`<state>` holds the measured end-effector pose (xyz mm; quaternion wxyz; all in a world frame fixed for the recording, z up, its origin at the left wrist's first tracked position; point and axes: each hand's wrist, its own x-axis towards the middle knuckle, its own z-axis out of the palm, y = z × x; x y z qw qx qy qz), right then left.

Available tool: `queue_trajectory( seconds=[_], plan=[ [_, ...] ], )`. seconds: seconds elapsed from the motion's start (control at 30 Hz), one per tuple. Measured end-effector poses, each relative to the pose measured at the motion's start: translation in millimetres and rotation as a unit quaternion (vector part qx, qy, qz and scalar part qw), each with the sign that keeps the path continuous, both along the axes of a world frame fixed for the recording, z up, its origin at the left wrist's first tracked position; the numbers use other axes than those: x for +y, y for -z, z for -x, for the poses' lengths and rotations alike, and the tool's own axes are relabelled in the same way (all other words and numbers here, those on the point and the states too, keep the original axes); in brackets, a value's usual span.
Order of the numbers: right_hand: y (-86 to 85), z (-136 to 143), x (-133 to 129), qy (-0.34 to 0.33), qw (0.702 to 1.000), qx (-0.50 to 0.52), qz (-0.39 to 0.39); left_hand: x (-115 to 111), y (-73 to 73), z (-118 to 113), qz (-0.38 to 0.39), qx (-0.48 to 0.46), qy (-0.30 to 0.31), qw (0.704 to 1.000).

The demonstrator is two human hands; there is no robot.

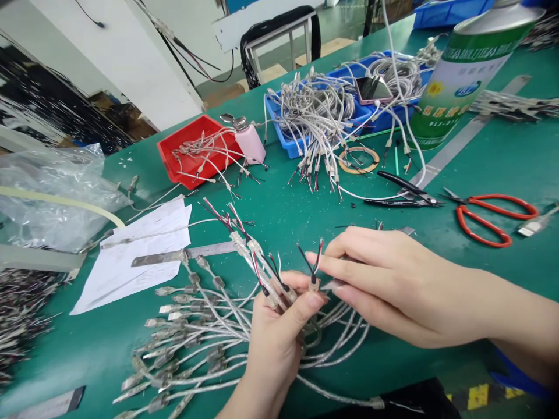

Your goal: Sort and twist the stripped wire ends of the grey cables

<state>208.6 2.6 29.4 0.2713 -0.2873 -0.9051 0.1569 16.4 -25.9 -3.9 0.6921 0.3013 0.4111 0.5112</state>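
Observation:
My left hand (279, 331) is closed round several clear-jacketed cables (262, 265), their stripped ends pointing up with red, black and white wires. Between its thumb and index finger stands one cable end (313, 282) with its thin wires fanned apart. My right hand (384, 285) is just to the right, fingers pinched on a small pointed metal blade (332, 285) whose tip is near that cable end. Below and left of my hands, the USB plug ends (168, 349) of many cables spread over the green table (244, 198).
Behind are a red tray (168, 154), a pink bottle (251, 144), a blue tray (279, 131) heaped with cables and a phone (373, 89). At right are black cutters (406, 192), red-handled scissors (484, 215) and a green-white can (467, 75). Paper (105, 279) lies left.

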Motion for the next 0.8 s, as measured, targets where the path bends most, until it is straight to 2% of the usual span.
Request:
queue_trajectory(
  seconds=[0.5,0.8],
  plan=[
    [4.1,4.5,-0.3,0.022,0.999,-0.016,-0.034,-0.7,-1.1,3.0,0.015,0.032,-0.009,0.999],
    [4.1,4.8,1.0,0.012,0.998,-0.033,-0.047,-2.3,-1.4,3.1,0.023,0.043,-0.002,0.999]
  ],
)
